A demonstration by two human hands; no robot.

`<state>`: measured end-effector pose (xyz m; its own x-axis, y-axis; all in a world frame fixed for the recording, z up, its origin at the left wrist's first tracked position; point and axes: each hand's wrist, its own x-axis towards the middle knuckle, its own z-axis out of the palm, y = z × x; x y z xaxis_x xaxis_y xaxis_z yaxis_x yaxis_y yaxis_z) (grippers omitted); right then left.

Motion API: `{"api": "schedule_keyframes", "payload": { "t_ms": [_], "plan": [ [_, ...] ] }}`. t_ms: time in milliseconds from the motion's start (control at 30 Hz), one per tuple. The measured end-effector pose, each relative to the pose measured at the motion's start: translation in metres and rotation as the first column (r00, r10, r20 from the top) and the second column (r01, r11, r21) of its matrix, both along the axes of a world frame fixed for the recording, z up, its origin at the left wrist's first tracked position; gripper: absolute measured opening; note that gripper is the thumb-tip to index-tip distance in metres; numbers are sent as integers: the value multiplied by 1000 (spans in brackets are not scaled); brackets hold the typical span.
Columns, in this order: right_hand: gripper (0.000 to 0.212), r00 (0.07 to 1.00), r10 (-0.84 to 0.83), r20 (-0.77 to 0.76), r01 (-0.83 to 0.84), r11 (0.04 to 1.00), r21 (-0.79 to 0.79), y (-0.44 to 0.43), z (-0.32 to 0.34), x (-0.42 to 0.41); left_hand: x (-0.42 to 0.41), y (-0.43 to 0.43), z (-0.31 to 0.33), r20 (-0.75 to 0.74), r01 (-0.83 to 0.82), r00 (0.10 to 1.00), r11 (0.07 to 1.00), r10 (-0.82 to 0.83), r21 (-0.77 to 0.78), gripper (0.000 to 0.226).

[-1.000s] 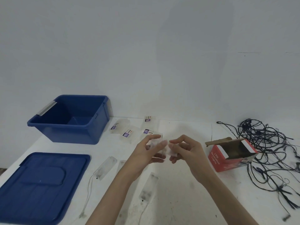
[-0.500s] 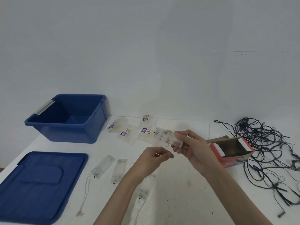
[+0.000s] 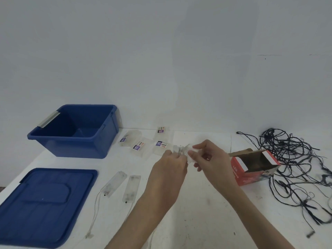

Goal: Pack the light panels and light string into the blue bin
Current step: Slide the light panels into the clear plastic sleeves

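l hand (image 3: 168, 168) & r hand (image 3: 210, 159) pinch light panel (image 3: 180, 150) (off table).

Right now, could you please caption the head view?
Left hand and right hand hold a clear panel; the bin stands open.

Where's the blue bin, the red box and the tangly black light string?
blue bin (image 3: 80, 150), head view, on its front wall.
red box (image 3: 238, 172), head view, on its red side with the lettering.
light string (image 3: 280, 141), head view, in the thick of the black tangle.
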<state>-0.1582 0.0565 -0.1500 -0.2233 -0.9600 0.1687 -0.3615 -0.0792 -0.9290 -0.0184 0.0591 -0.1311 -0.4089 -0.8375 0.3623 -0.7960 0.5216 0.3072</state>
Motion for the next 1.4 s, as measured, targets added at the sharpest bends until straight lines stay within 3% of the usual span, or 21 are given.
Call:
{"api": "schedule_keyframes", "payload": {
  "t_ms": [33, 100, 167, 233, 300, 367, 433, 533, 633, 700, 833, 1000, 1100, 1200, 1400],
  "plan": [
    [7, 997, 39, -59, -40, 999, -5, 1, 2, -1, 0, -3, 7, 63, 33, 998, 997, -29, -71, 5],
    [5, 986, 115, -121, -118, 993, -14, 2, 7, -5, 1, -13, 9, 118, 125, 988, 970, -102, -209, 11],
    [10, 975, 177, -134, -180, 984, -12, 3, 12, -10, 2, -18, 15, 91, 164, 984, 978, -153, -131, 10],
    [17, 962, 237, -134, -239, 971, 3, 4, 17, -16, 7, -22, 15, -56, 151, 987, 988, -151, -1, 17],
    [20, 946, 296, -134, -295, 955, 27, 6, 19, -19, 8, -27, 13, -138, 165, 978, 985, -158, 44, 13],
    [21, 934, 332, -132, -329, 943, 45, 7, 19, -22, 8, -30, 13, -284, 183, 951, 965, -126, 186, 6],
    [18, 926, 354, -129, -351, 935, 47, 8, 17, -25, 9, -31, 11, -424, 223, 905, 894, -41, 389, 6],
    [12, 917, 372, -143, -369, 928, 47, 10, 15, -27, 11, -31, 9, -561, 271, 821, 790, 110, 551, 15],
    [10, 921, 369, -122, -367, 929, 39, 13, 13, -26, 15, -32, 8, -563, 316, 802, 660, 198, 682, 29],
    [13, 924, 367, -108, -366, 930, 29, 14, 14, -28, 16, -32, 8, -541, 350, 820, 584, 187, 732, 33],
    [12, 919, 381, -101, -381, 924, 27, 15, 17, -27, 17, -34, 7, -615, 434, 737, 501, 280, 748, 23],
    [10, 930, 343, -134, -344, 939, 12, 12, 22, -23, 14, -37, 5, -624, 454, 721, 475, 302, 754, 10],
    [21, 926, 323, -196, -325, 945, 23, 9, 25, -23, 12, -39, 4, -634, 476, 719, 462, 285, 748, 22],
    [15, 925, 342, -167, -334, 940, 71, 6, 25, -24, 13, -38, 3, -651, 486, 693, 466, 309, 739, 29],
    [20, 933, 335, -130, -307, 931, 195, -1, 10, -16, 13, -36, -11, -612, 298, 709, 638, 350, 710, 49]
  ]
}}
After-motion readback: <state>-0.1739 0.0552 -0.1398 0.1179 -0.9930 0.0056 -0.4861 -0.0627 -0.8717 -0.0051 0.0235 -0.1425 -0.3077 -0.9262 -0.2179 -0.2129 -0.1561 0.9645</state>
